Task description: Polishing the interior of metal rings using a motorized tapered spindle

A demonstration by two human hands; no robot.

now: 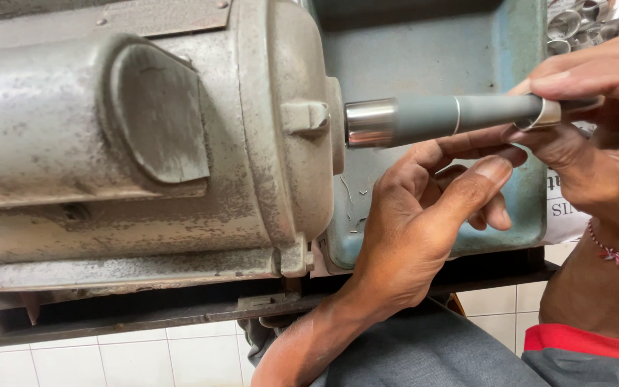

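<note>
Even, diffuse light, fairly bright; we see no hard shadows. Soft glare on the polished steel collar of the grey tapered spindle (371, 122). The worn grey cast-metal motor housing (130, 143) is sharp; the heap of shiny metal rings (589, 20) looks slightly soft.

A glossy metal ring (547, 113) is pinched between the right fingertips (539, 136) on a matt grey spindle (453, 117); rough, pitted metal covers the motor housing (145, 143).
</note>
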